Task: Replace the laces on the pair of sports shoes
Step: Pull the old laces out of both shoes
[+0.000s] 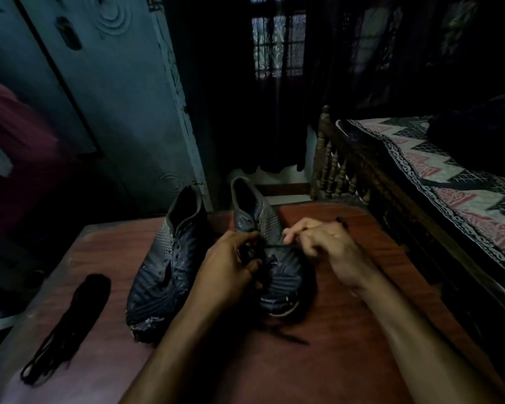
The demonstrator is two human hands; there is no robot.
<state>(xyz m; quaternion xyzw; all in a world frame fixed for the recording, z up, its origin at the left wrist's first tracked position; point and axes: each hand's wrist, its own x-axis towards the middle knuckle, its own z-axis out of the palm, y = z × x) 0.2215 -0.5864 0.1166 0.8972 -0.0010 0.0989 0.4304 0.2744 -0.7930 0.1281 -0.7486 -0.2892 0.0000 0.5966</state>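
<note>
Two dark blue sports shoes stand on a reddish wooden table, toes toward me. The left shoe has empty eyelets and a torn toe. Over the right shoe both my hands work a black lace. My left hand grips the lace at the shoe's left eyelets, fingers curled. My right hand pinches the lace's other end, stretched taut across the tongue. A loose lace end trails on the table in front of the toe. A black lace bundle lies at the table's left.
A bed with a patterned cover and a wooden railing runs along the right. A blue-grey cupboard door stands behind the table at left. A small dark object lies beyond my right hand. The room is dim.
</note>
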